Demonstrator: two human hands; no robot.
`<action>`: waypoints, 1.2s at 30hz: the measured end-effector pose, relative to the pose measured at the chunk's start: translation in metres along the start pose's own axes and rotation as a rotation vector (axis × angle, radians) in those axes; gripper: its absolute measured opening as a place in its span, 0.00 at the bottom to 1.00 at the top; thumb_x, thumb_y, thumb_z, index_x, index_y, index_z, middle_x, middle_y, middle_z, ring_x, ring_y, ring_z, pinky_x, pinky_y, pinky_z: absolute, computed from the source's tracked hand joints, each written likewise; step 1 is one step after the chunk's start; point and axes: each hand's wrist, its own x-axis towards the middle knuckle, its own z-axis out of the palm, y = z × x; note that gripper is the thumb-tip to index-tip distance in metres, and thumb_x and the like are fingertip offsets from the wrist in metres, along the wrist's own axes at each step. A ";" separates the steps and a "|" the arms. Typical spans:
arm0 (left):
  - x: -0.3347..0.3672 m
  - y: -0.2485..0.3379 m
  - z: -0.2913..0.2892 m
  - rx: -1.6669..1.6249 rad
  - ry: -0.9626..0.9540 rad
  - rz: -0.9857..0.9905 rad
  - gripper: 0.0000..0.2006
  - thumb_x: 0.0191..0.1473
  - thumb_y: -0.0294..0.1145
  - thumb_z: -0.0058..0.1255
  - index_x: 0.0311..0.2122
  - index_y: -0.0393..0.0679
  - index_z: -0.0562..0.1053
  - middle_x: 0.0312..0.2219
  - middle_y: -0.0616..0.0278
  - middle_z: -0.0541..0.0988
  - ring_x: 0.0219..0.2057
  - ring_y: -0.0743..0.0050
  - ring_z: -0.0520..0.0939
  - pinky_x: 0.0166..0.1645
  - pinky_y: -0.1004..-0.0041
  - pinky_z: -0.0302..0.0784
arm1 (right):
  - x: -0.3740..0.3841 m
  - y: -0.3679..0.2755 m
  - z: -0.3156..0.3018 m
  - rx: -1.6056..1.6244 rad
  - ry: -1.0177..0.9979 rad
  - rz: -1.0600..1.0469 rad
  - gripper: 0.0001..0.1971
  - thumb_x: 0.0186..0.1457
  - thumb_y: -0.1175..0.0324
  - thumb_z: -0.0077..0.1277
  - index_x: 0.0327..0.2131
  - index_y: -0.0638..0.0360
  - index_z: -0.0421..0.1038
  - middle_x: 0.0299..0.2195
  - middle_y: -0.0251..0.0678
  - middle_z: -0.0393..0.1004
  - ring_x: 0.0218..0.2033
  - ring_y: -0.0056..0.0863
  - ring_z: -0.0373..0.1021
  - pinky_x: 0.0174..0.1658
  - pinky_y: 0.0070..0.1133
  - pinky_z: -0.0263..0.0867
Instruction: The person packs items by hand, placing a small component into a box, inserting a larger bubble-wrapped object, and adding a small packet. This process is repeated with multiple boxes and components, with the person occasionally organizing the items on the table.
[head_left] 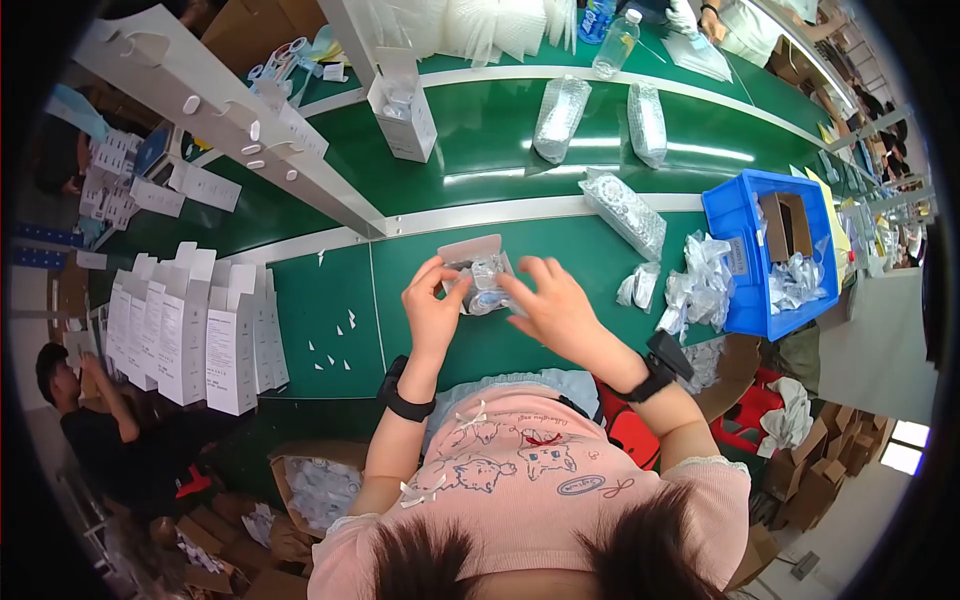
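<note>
A small white box (pixel 471 248) with its lid flap raised is between my hands, low over the green table. Clear plastic-wrapped contents (pixel 487 272) show in its mouth; what lies inside the wrapping I cannot make out. My left hand (pixel 432 300) grips the box's left side, its thumb bent in toward the wrapping. On the right side, my right hand (pixel 555 308) holds the box with bent fingers, and its fingertips touch the edge and the wrapping. Beyond the right hand lie a bubble-wrapped pack (pixel 625 214) and a small clear plastic packet (pixel 639 286).
A blue bin (pixel 718 215) at the right holds a brown carton and plastic packets; more packets (pixel 697 283) lie beside it. Several white boxes (pixel 231 350) stand at the left. Across a metal rail stand an open white box (pixel 408 130) and two bubble-wrapped packs (pixel 562 118).
</note>
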 end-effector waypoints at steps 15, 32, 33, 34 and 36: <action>0.015 0.016 -0.128 0.728 0.310 0.384 0.30 0.32 0.40 0.62 0.44 0.41 0.67 0.48 0.51 0.65 0.51 0.51 0.62 0.55 0.59 0.55 | -0.003 0.010 0.029 -0.040 0.254 -0.082 0.23 0.36 0.67 0.59 0.40 0.57 0.67 0.38 0.39 0.66 0.47 0.34 0.59 0.46 0.29 0.57; -0.060 -0.004 -0.096 0.635 -0.322 0.066 0.30 0.43 0.20 0.40 0.56 0.45 0.55 0.57 0.51 0.50 0.59 0.48 0.49 0.55 0.41 0.40 | 0.150 0.107 0.002 0.904 0.719 0.373 0.36 0.34 0.74 0.61 0.51 0.61 0.57 0.46 0.39 0.64 0.48 0.28 0.61 0.50 0.23 0.58; -0.062 -0.010 -0.067 0.843 -0.416 0.031 0.30 0.43 0.22 0.43 0.56 0.45 0.55 0.57 0.48 0.48 0.59 0.46 0.47 0.57 0.46 0.40 | 0.179 0.121 0.004 0.834 0.746 0.322 0.36 0.34 0.74 0.61 0.51 0.61 0.57 0.46 0.39 0.64 0.48 0.28 0.61 0.50 0.22 0.58; -0.061 -0.017 -0.045 1.048 -0.510 -0.003 0.31 0.44 0.23 0.45 0.56 0.46 0.54 0.57 0.46 0.47 0.59 0.44 0.46 0.58 0.51 0.41 | 0.207 0.139 0.013 0.775 0.765 0.295 0.36 0.34 0.74 0.61 0.51 0.60 0.57 0.46 0.39 0.65 0.48 0.29 0.62 0.49 0.22 0.58; -0.062 -0.028 -0.019 1.028 -0.515 -0.018 0.32 0.43 0.24 0.47 0.56 0.47 0.54 0.57 0.46 0.46 0.59 0.44 0.44 0.58 0.52 0.42 | 0.245 0.166 0.033 0.722 0.783 0.271 0.36 0.34 0.73 0.61 0.51 0.59 0.56 0.46 0.40 0.65 0.47 0.31 0.62 0.49 0.22 0.58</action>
